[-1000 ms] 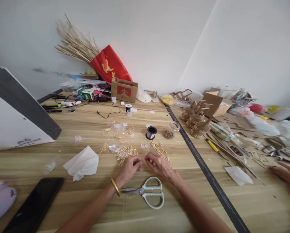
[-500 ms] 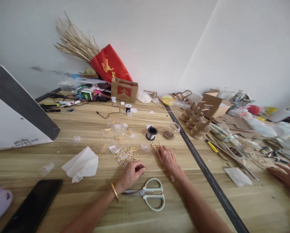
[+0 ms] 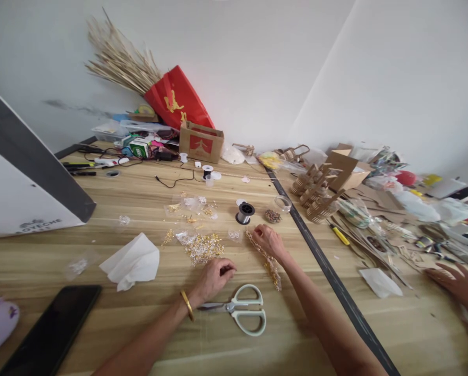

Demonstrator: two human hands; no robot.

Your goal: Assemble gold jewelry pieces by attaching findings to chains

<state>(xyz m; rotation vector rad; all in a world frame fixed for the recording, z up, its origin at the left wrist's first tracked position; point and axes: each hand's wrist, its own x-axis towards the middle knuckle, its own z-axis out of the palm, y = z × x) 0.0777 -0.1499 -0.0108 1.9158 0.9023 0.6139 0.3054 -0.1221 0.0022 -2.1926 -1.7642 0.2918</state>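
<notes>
A strand of gold and whitish links or beads (image 3: 271, 269) lies slantwise on the wooden table. At its far end the curled fingers of my right hand (image 3: 268, 240) are closed on it, though the fingertips are partly hidden. My left hand (image 3: 215, 278) rests on its side with thumb and fingers drawn together; whatever is between them, if anything, cannot be made out. Just beyond it spreads a pile of small gold and clear beads (image 3: 203, 248). Scissors with pale green handles (image 3: 234, 308) lie in front of my hands, spread slightly. A spool of silvery wire (image 3: 245, 213) stands beyond my right hand.
A dish of brown beads (image 3: 273, 215) sits near the black strip (image 3: 316, 250) crossing the table. Small woven baskets (image 3: 322, 206) stand right of it. Left are a white tissue (image 3: 134, 261) and a phone (image 3: 54, 334). Another person's hand (image 3: 453, 282) rests far right.
My right hand has shifted up and to the right and its fingers have curled, uncovering more of the strand. My left hand stays nearly in place.
</notes>
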